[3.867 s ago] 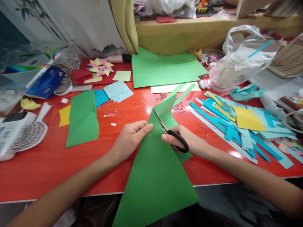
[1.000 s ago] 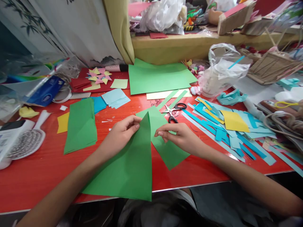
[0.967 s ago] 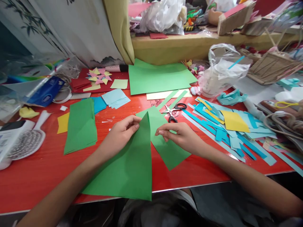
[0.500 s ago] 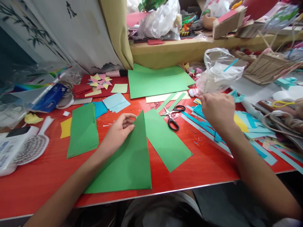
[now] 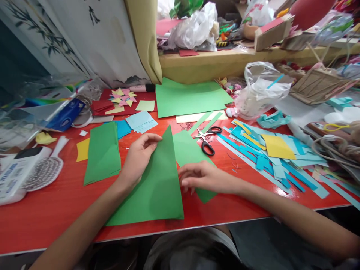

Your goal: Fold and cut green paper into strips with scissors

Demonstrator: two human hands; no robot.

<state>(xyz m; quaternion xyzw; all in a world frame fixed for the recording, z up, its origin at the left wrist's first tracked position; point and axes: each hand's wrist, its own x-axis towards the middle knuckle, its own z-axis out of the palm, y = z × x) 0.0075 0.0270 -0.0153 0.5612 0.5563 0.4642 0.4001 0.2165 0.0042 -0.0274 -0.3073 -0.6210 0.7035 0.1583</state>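
Observation:
A folded green paper triangle (image 5: 157,183) lies on the red table (image 5: 56,202) in front of me. My left hand (image 5: 139,155) pinches its upper tip with thumb and fingers. Beside it on the right lies a cut green strip (image 5: 187,150). My right hand (image 5: 201,177) rests over that strip's lower part, fingers stretched out toward the triangle's right edge, holding nothing. Black-handled scissors (image 5: 207,139) lie on the table just beyond the strip.
A stack of green sheets (image 5: 102,152) lies left, a large green sheet (image 5: 188,98) at the back. Blue and yellow paper scraps (image 5: 270,153) cover the right side. A clear plastic bag (image 5: 263,92), a hairbrush (image 5: 45,170) and small coloured triangles (image 5: 122,97) are around.
Since 3.9 s ago the scissors were put down and the green piece cut apart. Half a second ago my right hand was out by the plastic bag; it has come back onto the strip.

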